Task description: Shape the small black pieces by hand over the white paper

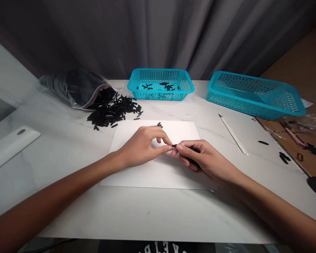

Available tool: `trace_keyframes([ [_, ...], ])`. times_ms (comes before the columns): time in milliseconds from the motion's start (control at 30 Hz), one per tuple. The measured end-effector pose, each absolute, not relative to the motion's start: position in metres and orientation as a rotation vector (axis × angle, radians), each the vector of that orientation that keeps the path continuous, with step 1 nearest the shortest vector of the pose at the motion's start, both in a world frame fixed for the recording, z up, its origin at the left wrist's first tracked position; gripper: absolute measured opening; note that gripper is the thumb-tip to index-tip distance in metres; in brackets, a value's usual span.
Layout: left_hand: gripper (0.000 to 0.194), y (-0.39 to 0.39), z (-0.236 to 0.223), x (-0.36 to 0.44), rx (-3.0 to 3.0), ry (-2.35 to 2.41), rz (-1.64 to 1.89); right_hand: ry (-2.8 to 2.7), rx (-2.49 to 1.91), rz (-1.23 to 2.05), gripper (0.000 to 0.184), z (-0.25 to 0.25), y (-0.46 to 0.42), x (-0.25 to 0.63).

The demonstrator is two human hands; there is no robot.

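Over a white sheet of paper, my left hand and my right hand meet fingertip to fingertip. Between them is a small, slim black oblong piece, pinched by the thumb and forefinger of each hand. More black pieces are tucked in the curled fingers of my right hand, partly hidden. Just beyond my left hand, a few black pieces lie on the paper.
A clear bag spills a heap of black pieces at the back left. One blue basket holds some pieces; another blue basket stands right. A white-handled pointed blade, loose pieces and a white object lie around.
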State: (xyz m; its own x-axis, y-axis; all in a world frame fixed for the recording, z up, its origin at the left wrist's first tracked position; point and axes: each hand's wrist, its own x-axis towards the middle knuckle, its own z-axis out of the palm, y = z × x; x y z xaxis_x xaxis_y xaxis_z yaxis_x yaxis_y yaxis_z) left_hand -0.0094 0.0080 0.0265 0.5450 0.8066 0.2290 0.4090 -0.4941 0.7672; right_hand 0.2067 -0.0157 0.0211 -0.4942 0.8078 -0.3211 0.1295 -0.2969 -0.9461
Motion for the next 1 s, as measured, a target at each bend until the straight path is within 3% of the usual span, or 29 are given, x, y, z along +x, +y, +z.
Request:
trace_keyframes([
  [100,0.006,0.017,0.023,-0.014,2.198,0.922,0.7,-1.495,-1.197,1.827,0.036,0.019,-0.014,0.206],
  [233,0.018,0.041,0.011,-0.026,2.415,1.312,0.776,-1.502,-1.202,1.771,0.034,0.02,-0.012,0.206],
  [433,0.012,0.061,-0.004,-0.033,2.447,1.522,0.783,-1.451,-1.155,1.804,0.033,0.023,-0.014,0.204],
  [733,0.022,0.144,0.072,-0.009,2.315,1.689,1.218,-1.412,-1.165,1.805,0.037,0.02,-0.013,0.203],
  [933,0.023,0.053,0.059,0.001,2.387,1.169,0.865,-1.359,-1.071,1.861,0.037,0.025,-0.016,0.203],
  [1000,0.013,0.019,0.053,-0.002,2.275,0.98,0.763,-1.347,-1.021,1.9,0.037,0.024,-0.017,0.202],
])
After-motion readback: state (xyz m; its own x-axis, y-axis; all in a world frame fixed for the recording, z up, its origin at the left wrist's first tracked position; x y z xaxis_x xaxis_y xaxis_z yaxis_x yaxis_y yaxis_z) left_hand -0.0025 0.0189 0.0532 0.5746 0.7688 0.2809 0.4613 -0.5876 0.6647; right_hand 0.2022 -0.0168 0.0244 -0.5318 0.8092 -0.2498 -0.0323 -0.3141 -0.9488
